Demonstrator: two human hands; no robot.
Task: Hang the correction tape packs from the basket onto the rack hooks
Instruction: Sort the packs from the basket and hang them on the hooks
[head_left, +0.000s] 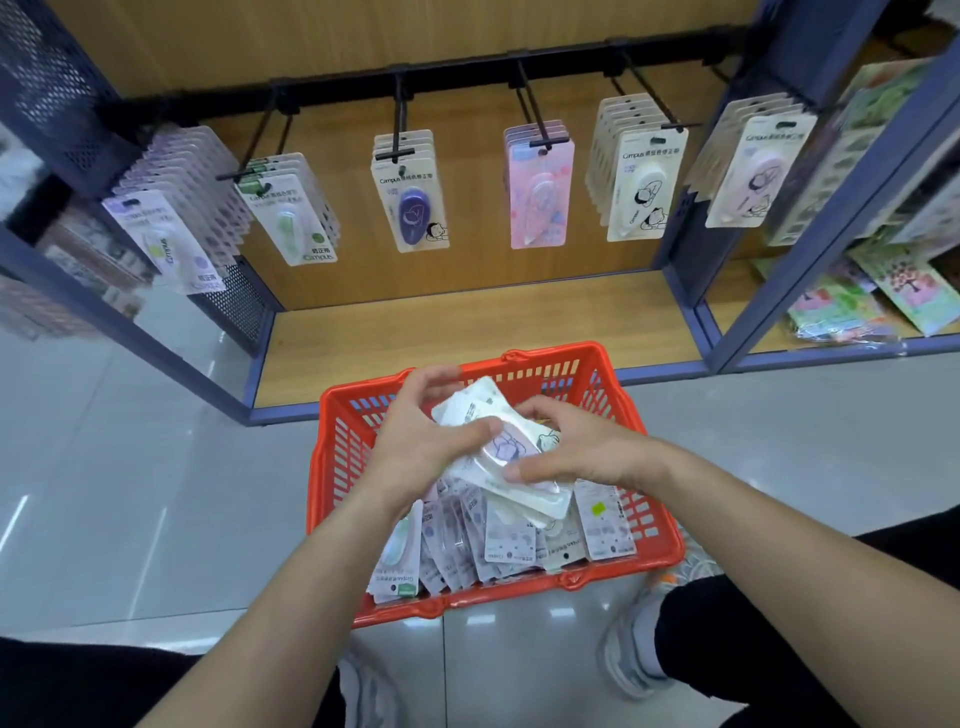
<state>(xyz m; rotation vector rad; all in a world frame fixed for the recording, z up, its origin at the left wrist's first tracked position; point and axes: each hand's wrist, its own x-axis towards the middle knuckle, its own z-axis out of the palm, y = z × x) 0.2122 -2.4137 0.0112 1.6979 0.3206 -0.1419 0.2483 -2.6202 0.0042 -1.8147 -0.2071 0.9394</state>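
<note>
Two bare hands meet above a red plastic mesh shopping basket (670, 540) that stands on the grey tiled floor (130, 467) in front of a display rack. The left hand (415, 441) curls its fingers round the far edge of a small stack of card-backed correction tape packs (467, 410), with the thumb pressed on the clear blister of the uppermost pack; its grip is closed on the stack. The right hand (576, 452) pinches the near end of the same stack between thumb and fingers, so its grip is likewise closed on the stack. The stack is held tilted just above the basket's contents, well apart from the rack. Below it, many loose correction tape packs (498, 545) lie crowded and overlapping inside the basket. Across the rack runs a black metal rail (467, 70) carrying black wire hooks (399, 119), each loaded with hanging packs (413, 208): lilac, green, purple, pink, cream and pale pink fronts, from left to right. Beneath the hooks lies a wooden shelf board (467, 332). Grey sports shoes (631, 654) appear at the lower edge.
</note>
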